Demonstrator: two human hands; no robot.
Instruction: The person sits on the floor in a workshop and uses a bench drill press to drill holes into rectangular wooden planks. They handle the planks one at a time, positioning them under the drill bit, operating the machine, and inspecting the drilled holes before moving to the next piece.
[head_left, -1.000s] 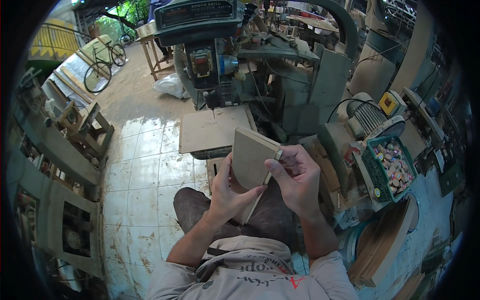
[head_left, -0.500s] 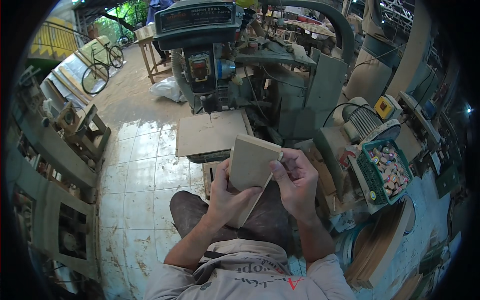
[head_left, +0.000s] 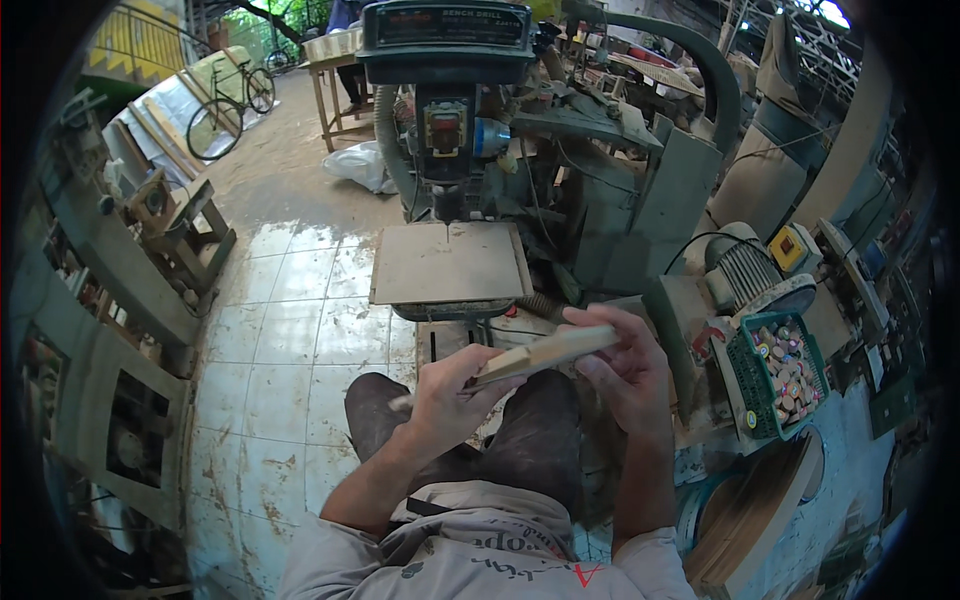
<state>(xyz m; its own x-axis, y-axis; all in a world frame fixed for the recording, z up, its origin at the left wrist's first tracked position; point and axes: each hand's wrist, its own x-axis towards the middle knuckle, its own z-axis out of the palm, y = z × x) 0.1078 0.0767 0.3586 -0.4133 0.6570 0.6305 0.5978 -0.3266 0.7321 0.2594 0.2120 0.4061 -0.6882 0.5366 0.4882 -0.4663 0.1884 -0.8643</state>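
A pale wooden board (head_left: 545, 354) hangs above my lap, turned nearly edge-on, so its broad faces hardly show. My left hand (head_left: 448, 400) grips its left end, thumb along the near side. At the other end, my right hand (head_left: 632, 368) pinches the board between thumb and fingers. A small pale piece (head_left: 400, 403) pokes out beside my left hand; I cannot tell whether it is held. Just beyond the board stands a bench drill (head_left: 445, 50), its bit over a flat wooden work table (head_left: 450, 265).
On my right, a green plastic basket (head_left: 752, 385) full of small round coloured pieces sits near a dusty motor (head_left: 740, 272). Curved wooden planks (head_left: 755, 520) lean below it. A machine frame (head_left: 130, 440) stands left on the tiled floor (head_left: 270, 370). A bicycle (head_left: 230, 110) is farther back.
The board has tipped from showing its broad face to nearly edge-on, its long side now running left to right. My right hand has shifted slightly right. The view has shifted too.
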